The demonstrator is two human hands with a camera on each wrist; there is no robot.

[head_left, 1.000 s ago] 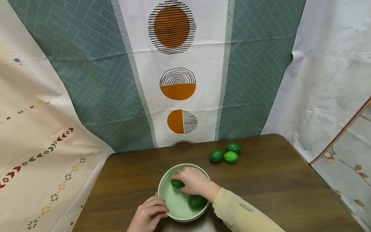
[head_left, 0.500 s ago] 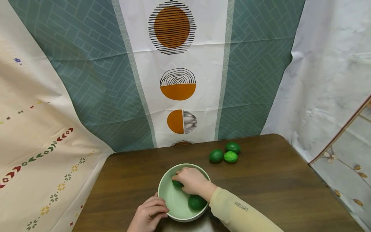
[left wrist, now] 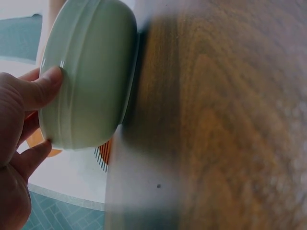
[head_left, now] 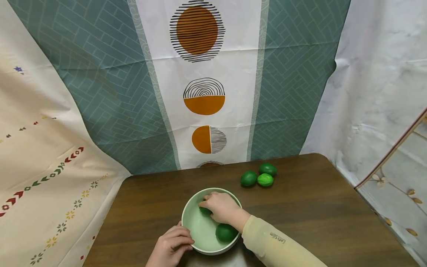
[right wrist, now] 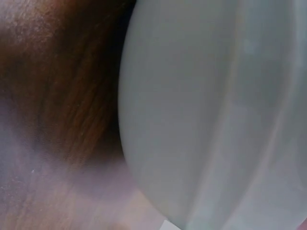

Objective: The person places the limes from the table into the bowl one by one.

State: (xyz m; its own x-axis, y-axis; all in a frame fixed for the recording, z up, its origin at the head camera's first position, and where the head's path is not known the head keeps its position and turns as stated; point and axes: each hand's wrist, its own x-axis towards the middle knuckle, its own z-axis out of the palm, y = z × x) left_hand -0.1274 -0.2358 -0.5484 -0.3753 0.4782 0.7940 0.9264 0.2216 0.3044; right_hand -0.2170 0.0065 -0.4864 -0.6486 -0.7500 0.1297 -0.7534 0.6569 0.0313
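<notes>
A pale green bowl point(head_left: 200, 231) stands on the table, its outer wall filling much of both wrist views. My left hand point(head_left: 173, 244) grips its near-left rim; in the left wrist view the digits of that hand point(left wrist: 19, 115) press against the wall. Inside the bowl, my right hand point(head_left: 222, 207) holds a dark green lime point(head_left: 205, 211), mostly covered by the fingers. A second dark green lime point(head_left: 226, 233) lies in the bowl's near-right part, below the right wrist. Only the bowl's outside shows in the right wrist view, so that hand is hidden there.
Two dark green limes point(head_left: 248, 178) point(head_left: 268, 169) and a brighter green lime point(head_left: 265, 180) lie close together near the back of the brown wooden table point(head_left: 307, 207). Patterned cloths point(head_left: 290, 85) hang behind the table and along its sides.
My right hand has shifted slightly to the right inside the bowl, and less of the lime under its fingers shows. The left hand and the bowl have stayed in place.
</notes>
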